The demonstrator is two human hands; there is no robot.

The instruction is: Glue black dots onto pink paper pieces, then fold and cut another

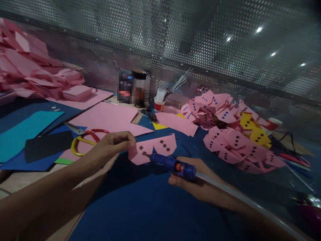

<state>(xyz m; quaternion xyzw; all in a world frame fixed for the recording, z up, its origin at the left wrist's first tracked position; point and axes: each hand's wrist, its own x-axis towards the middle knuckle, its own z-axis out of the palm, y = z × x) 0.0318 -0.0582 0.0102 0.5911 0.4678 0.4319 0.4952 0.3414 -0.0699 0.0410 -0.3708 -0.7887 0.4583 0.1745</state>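
From the head view, a pink folded paper cutout with small dark squares (pixel 152 149) is pinched at its left edge by the left hand (pixel 114 142) on the dark blue table sheet (pixel 140 207). Its long axis runs left to right. A blue glue gun (pixel 173 165) is gripped in the right hand (pixel 198 184), its nozzle touching the cutout's lower edge. Open room is seen below; a heap of pink cutouts (pixel 225 134) lies rightward.

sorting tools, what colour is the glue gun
Blue glue gun with an orange part, seen in the head view.
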